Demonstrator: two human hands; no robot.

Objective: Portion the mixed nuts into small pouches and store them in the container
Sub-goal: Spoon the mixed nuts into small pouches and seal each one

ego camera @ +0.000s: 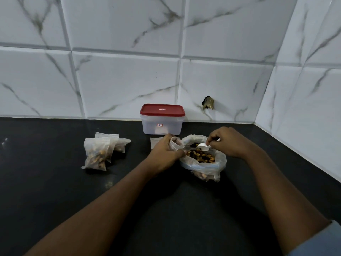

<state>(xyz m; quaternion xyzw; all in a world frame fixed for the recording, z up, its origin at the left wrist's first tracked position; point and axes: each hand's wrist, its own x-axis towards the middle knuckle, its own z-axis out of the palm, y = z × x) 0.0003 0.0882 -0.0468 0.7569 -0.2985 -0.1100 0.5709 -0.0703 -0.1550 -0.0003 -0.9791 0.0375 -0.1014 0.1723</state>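
White plastic spoon [203, 146] pinched in right hand [227, 143] over the mixed-nut bag [203, 163] — scooping step. Left hand [164, 152] grips a small pouch [176, 144] open at the bag's 9 o'clock. Next, likely: tip spoon into pouch mouth. Filled pouches [99, 152] far 9 — red-lidded container [162, 119] at 12, lid on.
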